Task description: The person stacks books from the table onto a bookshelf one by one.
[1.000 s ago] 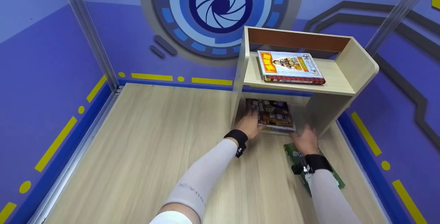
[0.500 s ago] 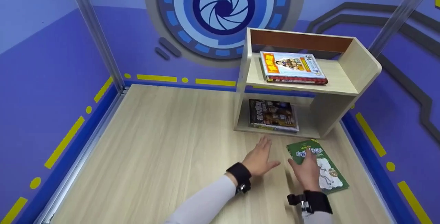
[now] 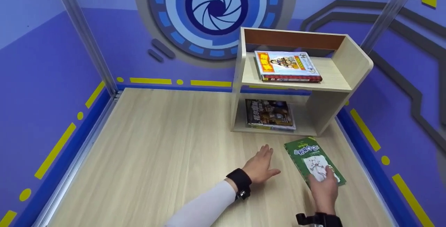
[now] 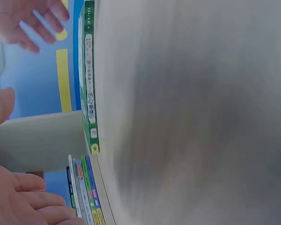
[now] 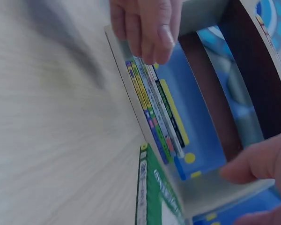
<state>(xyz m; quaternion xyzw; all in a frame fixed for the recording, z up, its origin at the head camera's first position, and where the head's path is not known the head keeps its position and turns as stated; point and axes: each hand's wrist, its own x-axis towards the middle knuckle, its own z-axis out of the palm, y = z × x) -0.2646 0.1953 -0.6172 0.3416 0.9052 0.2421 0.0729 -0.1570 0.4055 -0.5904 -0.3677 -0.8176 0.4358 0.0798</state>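
Observation:
A green book (image 3: 301, 153) with a white drawing on its cover lies flat on the table in front of the shelf. Over its near end, in the head view, is my right hand (image 3: 324, 189), thumb and fingers apart; the left wrist view shows this hand (image 4: 30, 18) raised above the book (image 4: 89, 70), not touching it. Left of the book my left hand (image 3: 259, 167) hovers over the table with straight fingers, holding nothing. On the lower shelf lies a stack of books (image 3: 270, 113), a dark-covered one on top.
The two-tier wooden shelf (image 3: 352, 67) stands at the back right of the table (image 3: 167, 143). Its upper level carries a few flat books (image 3: 287, 66). Blue-purple walls (image 3: 41, 66) with metal corner posts enclose the table.
Both hands have drawn back from the stack on the lower shelf. The right hand has moved toward me, to the green book's near end. The left hand has stopped short of the shelf.

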